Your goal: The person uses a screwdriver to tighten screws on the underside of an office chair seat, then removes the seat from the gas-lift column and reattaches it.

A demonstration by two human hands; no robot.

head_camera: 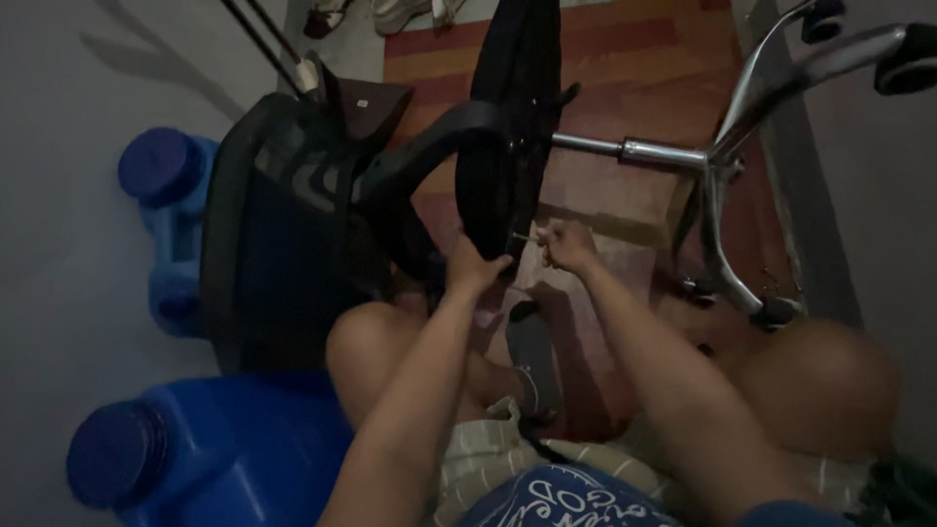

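Down on the floor, a black office chair with a mesh back (293,224) lies tipped on its side, its seat edge (493,185) facing the person. Their left hand (475,265) clasps the seat's lower rim, fingers curled round it. The right hand (566,244) pinches a thin metal tool (524,236) against the seat (dim light hides which kind). Beyond stretches the chrome star base with castors (727,166); two blue plastic jugs (205,449) stand nearby.
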